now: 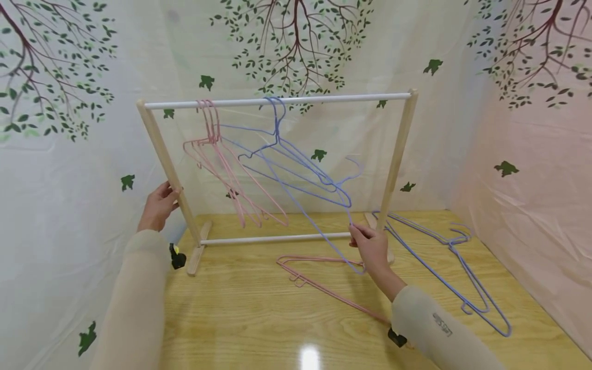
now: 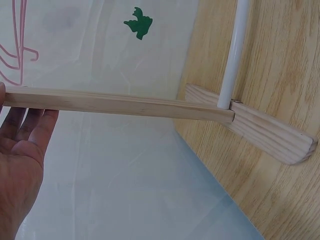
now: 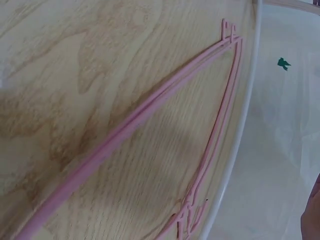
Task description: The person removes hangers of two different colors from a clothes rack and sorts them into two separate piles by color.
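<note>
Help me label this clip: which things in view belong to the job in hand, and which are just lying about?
Probably in the job:
rack, held by the left hand
blue hanger in the right hand
hung pink hangers, hung blue hangers
loose pink hangers, loose blue hangers

Seemingly only surroundings:
table
leaf-printed sheet
black wrist devices

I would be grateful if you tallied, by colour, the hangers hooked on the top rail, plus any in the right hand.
Pink hangers on the rail: 3
Blue hangers on the rail: 2
Blue hanger in the right hand: 1
Total: 6
</note>
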The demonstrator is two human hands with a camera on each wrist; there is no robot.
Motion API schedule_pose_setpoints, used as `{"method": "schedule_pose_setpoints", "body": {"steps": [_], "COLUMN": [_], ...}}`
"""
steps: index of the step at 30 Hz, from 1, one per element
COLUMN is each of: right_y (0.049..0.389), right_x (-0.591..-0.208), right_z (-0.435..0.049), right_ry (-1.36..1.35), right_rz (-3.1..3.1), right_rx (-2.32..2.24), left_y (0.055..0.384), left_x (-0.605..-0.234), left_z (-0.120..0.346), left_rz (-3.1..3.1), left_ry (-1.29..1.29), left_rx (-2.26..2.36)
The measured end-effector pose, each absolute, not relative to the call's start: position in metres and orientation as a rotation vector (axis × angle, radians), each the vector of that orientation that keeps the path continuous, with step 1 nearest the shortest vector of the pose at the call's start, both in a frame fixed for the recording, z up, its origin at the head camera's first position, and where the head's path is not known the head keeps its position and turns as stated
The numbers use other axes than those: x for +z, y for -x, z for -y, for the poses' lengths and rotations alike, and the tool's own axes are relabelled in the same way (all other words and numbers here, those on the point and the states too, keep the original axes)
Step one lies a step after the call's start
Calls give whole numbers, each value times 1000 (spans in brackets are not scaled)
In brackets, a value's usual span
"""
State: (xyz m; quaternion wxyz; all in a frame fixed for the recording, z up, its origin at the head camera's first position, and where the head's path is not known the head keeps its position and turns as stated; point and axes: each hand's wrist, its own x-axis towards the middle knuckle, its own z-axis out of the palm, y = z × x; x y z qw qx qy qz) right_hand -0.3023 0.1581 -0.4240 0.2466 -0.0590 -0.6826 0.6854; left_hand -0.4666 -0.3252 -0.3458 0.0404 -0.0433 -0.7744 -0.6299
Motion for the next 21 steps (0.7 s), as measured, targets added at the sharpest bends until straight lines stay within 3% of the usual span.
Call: {"method": "schedule_pose_setpoints", "body": {"steps": [14, 21], "right_y": [290, 285], "right_x": [-438, -450], "right_z": [-145, -143], "right_ry": [-10, 118], "right_rz": [1873, 1880], "right_rx": [1495, 1560], "left_y": [466, 467], "left_x": [-346, -347], "left_z": [326, 327], "left_rz": [2341, 2346], "left_ry": [162, 135], "left_rx": [-1939, -1944]}}
